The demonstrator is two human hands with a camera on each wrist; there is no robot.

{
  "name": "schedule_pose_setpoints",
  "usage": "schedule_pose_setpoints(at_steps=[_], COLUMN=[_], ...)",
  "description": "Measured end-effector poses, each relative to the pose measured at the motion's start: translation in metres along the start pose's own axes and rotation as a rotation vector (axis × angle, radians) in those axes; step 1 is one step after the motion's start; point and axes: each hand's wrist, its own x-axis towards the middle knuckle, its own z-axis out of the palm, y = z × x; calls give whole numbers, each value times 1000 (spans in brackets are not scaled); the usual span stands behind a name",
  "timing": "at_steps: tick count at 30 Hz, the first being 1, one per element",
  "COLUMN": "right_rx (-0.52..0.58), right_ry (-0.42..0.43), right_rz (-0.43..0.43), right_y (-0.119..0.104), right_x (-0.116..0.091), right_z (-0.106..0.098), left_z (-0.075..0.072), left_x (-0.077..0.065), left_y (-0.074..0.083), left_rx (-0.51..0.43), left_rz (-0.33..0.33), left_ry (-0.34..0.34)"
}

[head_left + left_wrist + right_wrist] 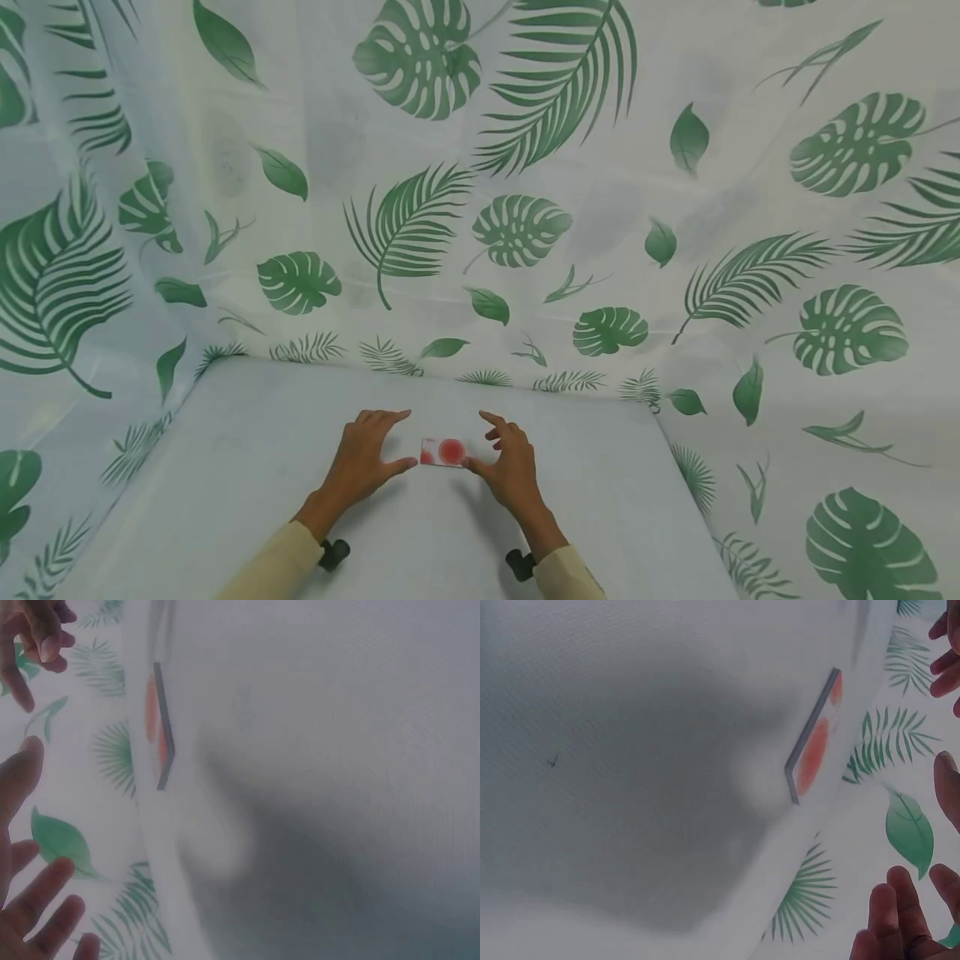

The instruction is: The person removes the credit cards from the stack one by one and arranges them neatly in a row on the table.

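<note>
A small flat white box with red circles (452,452) lies on the white table between the two hands. Its dark thin side edge (166,720) shows in the left wrist view, and its red-spotted top (814,754) in the right wrist view. My left hand (364,454) hovers just left of the box, thumb and fingers spread apart, holding nothing. On the other side, my right hand (512,467) is held with its thumb tip right at the box's right edge in the head view. Its fingers are spread and gently bent, and both wrist views show a gap between hands and box.
The white table (247,467) meets upright sheets printed with green leaves (427,221) at the back and both sides. Dark wrist-worn devices (333,554) sit under both forearms, next to beige sleeves (277,562). Hand shadows fall on the table.
</note>
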Motion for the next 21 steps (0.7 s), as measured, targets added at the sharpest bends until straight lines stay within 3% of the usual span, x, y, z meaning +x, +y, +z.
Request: schedule_pose_setpoints(at_steps=[6,15,21], right_rx=[46,73,75], right_ry=[-42,-76,-109], right_rz=[51,99,128], right_y=[7,18,23], right_x=[3,8,10], right_z=[8,19,26], left_z=[8,30,42], left_x=[2,8,10], left_y=[-4,-12,-16], left_rx=[-61,-103,-111], left_rz=[-36,25,16], left_ry=[-13,27,18])
